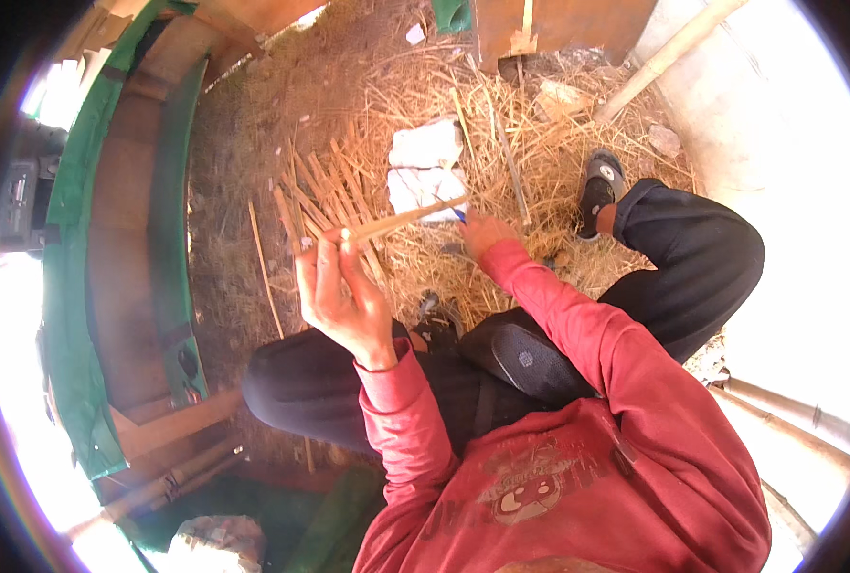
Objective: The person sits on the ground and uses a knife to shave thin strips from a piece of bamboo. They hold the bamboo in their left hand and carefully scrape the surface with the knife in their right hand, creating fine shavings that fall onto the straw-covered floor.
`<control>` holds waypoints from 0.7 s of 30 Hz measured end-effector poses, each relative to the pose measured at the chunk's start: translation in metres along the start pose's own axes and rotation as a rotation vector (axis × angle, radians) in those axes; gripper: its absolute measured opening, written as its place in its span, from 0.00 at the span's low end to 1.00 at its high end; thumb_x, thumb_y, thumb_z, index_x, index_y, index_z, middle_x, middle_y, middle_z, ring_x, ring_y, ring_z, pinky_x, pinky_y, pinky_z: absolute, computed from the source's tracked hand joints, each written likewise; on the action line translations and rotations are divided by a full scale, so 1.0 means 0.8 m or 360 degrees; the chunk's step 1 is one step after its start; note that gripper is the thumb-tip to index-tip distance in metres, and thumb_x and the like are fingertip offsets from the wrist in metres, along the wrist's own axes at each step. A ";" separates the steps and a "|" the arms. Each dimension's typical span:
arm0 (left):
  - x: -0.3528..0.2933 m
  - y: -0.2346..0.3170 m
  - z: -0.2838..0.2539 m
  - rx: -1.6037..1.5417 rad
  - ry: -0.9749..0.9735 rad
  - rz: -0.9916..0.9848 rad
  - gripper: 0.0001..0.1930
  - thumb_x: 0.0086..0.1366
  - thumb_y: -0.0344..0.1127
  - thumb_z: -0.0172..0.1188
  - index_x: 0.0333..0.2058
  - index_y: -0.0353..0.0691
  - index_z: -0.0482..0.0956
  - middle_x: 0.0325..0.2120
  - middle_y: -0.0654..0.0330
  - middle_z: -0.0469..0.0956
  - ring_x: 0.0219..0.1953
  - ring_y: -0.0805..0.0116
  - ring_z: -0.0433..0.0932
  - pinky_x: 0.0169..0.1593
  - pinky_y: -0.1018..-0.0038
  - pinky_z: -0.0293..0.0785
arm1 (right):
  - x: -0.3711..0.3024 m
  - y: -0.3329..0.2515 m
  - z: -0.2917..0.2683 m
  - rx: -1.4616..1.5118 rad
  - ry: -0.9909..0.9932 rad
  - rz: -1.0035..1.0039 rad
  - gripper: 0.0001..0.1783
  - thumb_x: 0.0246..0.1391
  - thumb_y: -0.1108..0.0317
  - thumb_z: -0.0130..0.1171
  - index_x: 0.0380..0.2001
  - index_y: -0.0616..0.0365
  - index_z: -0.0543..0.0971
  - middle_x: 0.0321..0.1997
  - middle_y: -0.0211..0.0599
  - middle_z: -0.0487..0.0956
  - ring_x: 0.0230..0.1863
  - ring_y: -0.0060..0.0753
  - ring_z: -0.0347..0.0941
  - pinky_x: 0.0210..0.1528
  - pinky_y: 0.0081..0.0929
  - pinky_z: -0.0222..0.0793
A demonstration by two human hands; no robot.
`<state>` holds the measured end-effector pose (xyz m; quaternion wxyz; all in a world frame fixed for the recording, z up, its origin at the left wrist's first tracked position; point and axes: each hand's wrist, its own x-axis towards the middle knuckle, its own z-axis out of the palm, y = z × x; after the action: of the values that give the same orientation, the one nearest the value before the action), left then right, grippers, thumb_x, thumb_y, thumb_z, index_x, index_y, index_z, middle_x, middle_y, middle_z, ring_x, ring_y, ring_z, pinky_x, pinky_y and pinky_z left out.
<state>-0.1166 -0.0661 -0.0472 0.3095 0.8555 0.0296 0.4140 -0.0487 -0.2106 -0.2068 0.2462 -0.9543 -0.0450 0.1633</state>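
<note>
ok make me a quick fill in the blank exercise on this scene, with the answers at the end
1. One end of the pale strip is between the fingertips of the person's ____ hand.
2. The small object showing at the right hand is coloured ____.
3. The person's sleeves are coloured ____.
4. In the picture, the white blocks lie to the ____ of the loose strips on the ground.

Missing words: left; blue; red; right.

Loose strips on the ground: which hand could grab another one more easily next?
Probably the left hand: it's closer to the loose strips, though it already holds a strip. The right hand is farther away, with something blue in its grip.
</note>
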 end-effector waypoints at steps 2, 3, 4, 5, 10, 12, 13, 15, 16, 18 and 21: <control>0.004 -0.004 0.003 0.0028 -0.0023 0.0021 0.06 0.64 0.26 0.59 0.38 0.34 0.82 0.29 0.57 0.76 0.28 0.65 0.77 0.31 0.71 0.71 | 0.004 0.003 0.011 0.0128 0.0014 0.0219 0.24 0.66 0.51 0.45 0.48 0.61 0.75 0.34 0.53 0.81 0.41 0.56 0.79 0.43 0.51 0.74; 0.001 -0.009 0.008 0.0013 -0.0029 -0.0007 0.06 0.64 0.26 0.59 0.38 0.34 0.82 0.29 0.56 0.76 0.28 0.64 0.77 0.31 0.71 0.71 | 0.001 0.004 0.007 0.0171 -0.0132 0.0195 0.24 0.66 0.50 0.45 0.46 0.62 0.76 0.34 0.54 0.81 0.41 0.56 0.79 0.43 0.51 0.73; -0.002 -0.012 0.011 -0.0006 -0.0037 -0.0034 0.06 0.64 0.26 0.59 0.38 0.34 0.82 0.29 0.56 0.76 0.28 0.64 0.77 0.31 0.71 0.72 | -0.002 0.007 0.002 0.0213 -0.0276 0.0177 0.25 0.66 0.49 0.45 0.45 0.62 0.76 0.34 0.55 0.81 0.40 0.57 0.79 0.43 0.51 0.73; -0.006 -0.016 0.010 0.0096 -0.0173 -0.0149 0.06 0.64 0.27 0.59 0.38 0.34 0.82 0.28 0.56 0.77 0.28 0.63 0.78 0.31 0.70 0.72 | -0.005 0.000 -0.010 0.0260 -0.0415 0.0143 0.26 0.66 0.48 0.45 0.43 0.63 0.76 0.34 0.56 0.81 0.40 0.57 0.79 0.42 0.51 0.72; -0.004 0.000 0.003 0.0136 0.0149 0.0059 0.07 0.64 0.26 0.60 0.40 0.35 0.83 0.28 0.56 0.77 0.27 0.65 0.77 0.29 0.71 0.72 | -0.069 -0.038 -0.064 0.0713 -0.0020 -0.0273 0.24 0.65 0.49 0.47 0.40 0.61 0.76 0.25 0.54 0.79 0.28 0.59 0.78 0.33 0.49 0.71; 0.002 0.004 -0.004 0.0128 0.0293 0.0099 0.08 0.64 0.26 0.60 0.41 0.34 0.83 0.28 0.56 0.77 0.26 0.65 0.76 0.29 0.72 0.71 | -0.082 -0.045 -0.078 0.0774 0.0051 -0.0351 0.22 0.65 0.50 0.48 0.40 0.61 0.76 0.22 0.52 0.79 0.25 0.57 0.78 0.30 0.47 0.71; 0.004 0.006 -0.009 0.0180 0.0339 0.0132 0.08 0.64 0.25 0.59 0.41 0.33 0.82 0.28 0.56 0.77 0.26 0.64 0.76 0.28 0.71 0.71 | -0.084 -0.047 -0.079 0.0859 0.0115 -0.0387 0.21 0.65 0.51 0.49 0.39 0.61 0.75 0.22 0.52 0.78 0.24 0.57 0.77 0.29 0.46 0.71; 0.009 0.004 -0.008 0.0183 0.0488 0.0209 0.08 0.64 0.25 0.59 0.42 0.32 0.82 0.28 0.55 0.77 0.26 0.64 0.76 0.28 0.71 0.71 | -0.089 -0.049 -0.084 0.1014 0.0249 -0.0450 0.20 0.65 0.53 0.50 0.39 0.61 0.75 0.21 0.52 0.78 0.24 0.56 0.77 0.26 0.45 0.70; 0.010 0.002 -0.006 0.0200 0.0548 0.0254 0.08 0.64 0.25 0.59 0.42 0.31 0.82 0.28 0.55 0.77 0.27 0.64 0.76 0.28 0.71 0.71 | -0.094 -0.049 -0.091 0.1050 0.0295 -0.0450 0.18 0.65 0.54 0.50 0.39 0.61 0.75 0.21 0.52 0.77 0.25 0.57 0.77 0.27 0.45 0.69; 0.008 -0.003 -0.002 0.0194 0.0577 0.0187 0.08 0.64 0.25 0.59 0.42 0.31 0.82 0.28 0.55 0.78 0.27 0.63 0.76 0.28 0.70 0.71 | -0.104 -0.057 -0.105 0.1130 0.0359 -0.0474 0.16 0.65 0.56 0.51 0.39 0.59 0.74 0.22 0.51 0.76 0.26 0.59 0.76 0.28 0.45 0.68; 0.002 -0.005 0.010 0.0314 0.0405 0.0136 0.08 0.65 0.26 0.59 0.41 0.32 0.82 0.28 0.56 0.76 0.28 0.65 0.76 0.29 0.70 0.72 | -0.110 -0.060 -0.111 0.1021 0.0369 -0.0492 0.16 0.65 0.56 0.51 0.39 0.60 0.74 0.21 0.52 0.76 0.26 0.59 0.76 0.28 0.45 0.68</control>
<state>-0.1086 -0.0667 -0.0518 0.1998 0.8230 0.0727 0.5268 -0.1022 -0.2235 -0.0850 0.5580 -0.8227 -0.1070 0.0207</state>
